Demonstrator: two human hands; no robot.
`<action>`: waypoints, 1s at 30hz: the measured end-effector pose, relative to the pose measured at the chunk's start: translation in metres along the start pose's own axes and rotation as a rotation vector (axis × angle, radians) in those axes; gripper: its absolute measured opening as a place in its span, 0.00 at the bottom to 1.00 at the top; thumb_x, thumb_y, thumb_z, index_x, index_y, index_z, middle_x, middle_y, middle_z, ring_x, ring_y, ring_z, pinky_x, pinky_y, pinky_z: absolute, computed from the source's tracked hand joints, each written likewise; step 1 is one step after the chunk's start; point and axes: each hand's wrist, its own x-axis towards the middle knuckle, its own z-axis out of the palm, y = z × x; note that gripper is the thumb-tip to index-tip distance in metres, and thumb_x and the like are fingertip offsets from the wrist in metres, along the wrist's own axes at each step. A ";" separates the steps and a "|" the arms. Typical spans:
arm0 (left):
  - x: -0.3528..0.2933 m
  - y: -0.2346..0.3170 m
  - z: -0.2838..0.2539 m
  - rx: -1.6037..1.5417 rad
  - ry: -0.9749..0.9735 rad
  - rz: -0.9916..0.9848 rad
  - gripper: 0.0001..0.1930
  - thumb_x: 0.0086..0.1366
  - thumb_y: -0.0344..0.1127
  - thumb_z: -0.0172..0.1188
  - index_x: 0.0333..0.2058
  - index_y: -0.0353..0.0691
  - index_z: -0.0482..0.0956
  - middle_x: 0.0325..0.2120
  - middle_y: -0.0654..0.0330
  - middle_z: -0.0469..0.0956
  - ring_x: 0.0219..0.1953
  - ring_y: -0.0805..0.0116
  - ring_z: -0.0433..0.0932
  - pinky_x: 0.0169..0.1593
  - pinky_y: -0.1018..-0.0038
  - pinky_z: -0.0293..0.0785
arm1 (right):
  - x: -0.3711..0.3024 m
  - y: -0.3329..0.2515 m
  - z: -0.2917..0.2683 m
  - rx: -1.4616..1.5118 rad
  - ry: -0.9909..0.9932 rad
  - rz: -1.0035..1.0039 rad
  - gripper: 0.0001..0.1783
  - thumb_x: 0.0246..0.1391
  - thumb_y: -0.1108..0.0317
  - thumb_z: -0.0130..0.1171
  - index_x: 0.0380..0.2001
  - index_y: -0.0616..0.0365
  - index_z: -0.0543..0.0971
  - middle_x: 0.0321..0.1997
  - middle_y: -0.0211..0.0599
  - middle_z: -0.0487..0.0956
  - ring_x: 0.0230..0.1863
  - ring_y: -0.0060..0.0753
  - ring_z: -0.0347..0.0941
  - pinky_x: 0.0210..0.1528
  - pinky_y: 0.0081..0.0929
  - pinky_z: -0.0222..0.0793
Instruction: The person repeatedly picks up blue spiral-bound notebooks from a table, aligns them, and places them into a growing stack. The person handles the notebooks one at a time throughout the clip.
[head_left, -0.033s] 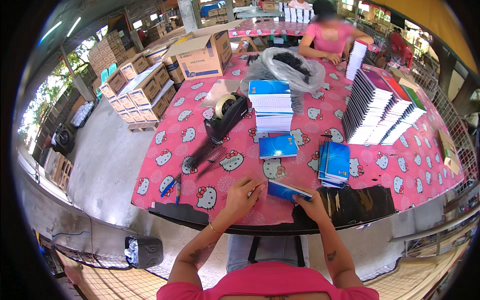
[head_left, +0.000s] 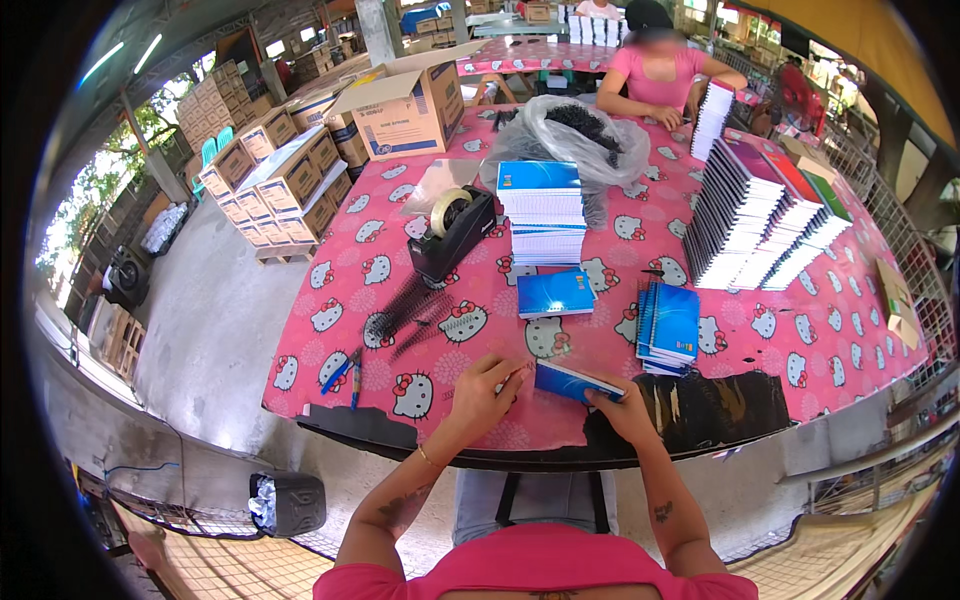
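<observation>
Near the front edge of the table, my right hand point(head_left: 622, 408) grips a small blue notebook point(head_left: 572, 381) by its right end, thumb on the cover. The notebook is tilted, its page edges showing. My left hand point(head_left: 486, 396) is closed in a pinch just left of the notebook, apart from it; what its fingertips hold is too small to make out. Beyond my hands lies a short pile of blue notebooks point(head_left: 555, 294). Spiral-bound blue notebooks point(head_left: 670, 326) are stacked to the right. Loose black binding coils point(head_left: 408, 312) lie to the left.
A tall blue notebook stack point(head_left: 540, 200) stands mid-table, beside a black tape dispenser point(head_left: 452, 240) and a plastic bag of coils point(head_left: 575, 140). Large spiral notebooks point(head_left: 735, 225) are piled at right. Blue-handled pliers point(head_left: 337, 374) and a pen point(head_left: 357, 384) lie left. A co-worker point(head_left: 660, 80) sits opposite.
</observation>
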 end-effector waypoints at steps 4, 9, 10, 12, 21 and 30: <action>0.011 -0.004 0.001 0.067 -0.002 0.070 0.08 0.61 0.31 0.65 0.40 0.40 0.82 0.28 0.56 0.77 0.29 0.53 0.79 0.31 0.62 0.74 | 0.004 0.005 -0.005 -0.036 -0.016 -0.007 0.17 0.58 0.76 0.62 0.52 0.62 0.81 0.41 0.27 0.82 0.40 0.16 0.70 0.44 0.18 0.68; 0.019 0.003 -0.011 0.068 -0.141 0.179 0.10 0.60 0.28 0.66 0.41 0.39 0.80 0.30 0.55 0.76 0.29 0.54 0.78 0.33 0.62 0.74 | -0.002 0.005 -0.008 -0.053 -0.051 0.014 0.16 0.58 0.76 0.62 0.50 0.62 0.81 0.40 0.28 0.82 0.41 0.19 0.72 0.46 0.21 0.69; 0.018 -0.004 -0.013 0.091 -0.219 0.181 0.11 0.60 0.29 0.66 0.42 0.39 0.80 0.30 0.55 0.75 0.29 0.54 0.78 0.33 0.62 0.74 | -0.003 0.001 -0.007 -0.043 -0.063 -0.026 0.15 0.58 0.76 0.62 0.49 0.62 0.81 0.41 0.31 0.82 0.43 0.21 0.73 0.48 0.23 0.69; 0.018 -0.007 -0.013 0.076 -0.314 0.158 0.11 0.61 0.33 0.66 0.42 0.40 0.79 0.32 0.55 0.76 0.30 0.52 0.78 0.33 0.61 0.74 | -0.005 -0.007 -0.004 -0.084 -0.072 -0.017 0.15 0.58 0.76 0.62 0.50 0.63 0.81 0.43 0.33 0.82 0.44 0.21 0.73 0.49 0.23 0.69; 0.023 -0.004 -0.010 0.149 -0.448 0.154 0.17 0.62 0.43 0.65 0.45 0.40 0.77 0.40 0.54 0.77 0.40 0.52 0.78 0.38 0.60 0.75 | -0.015 -0.011 -0.002 -0.066 -0.073 -0.028 0.16 0.59 0.76 0.62 0.50 0.64 0.80 0.41 0.31 0.81 0.44 0.21 0.72 0.50 0.23 0.68; -0.030 0.027 0.028 0.622 -0.297 0.246 0.40 0.66 0.60 0.54 0.66 0.35 0.62 0.67 0.48 0.61 0.71 0.48 0.56 0.66 0.35 0.45 | -0.019 -0.021 0.010 0.056 0.131 0.058 0.16 0.59 0.72 0.63 0.50 0.64 0.81 0.38 0.29 0.80 0.41 0.19 0.72 0.46 0.22 0.69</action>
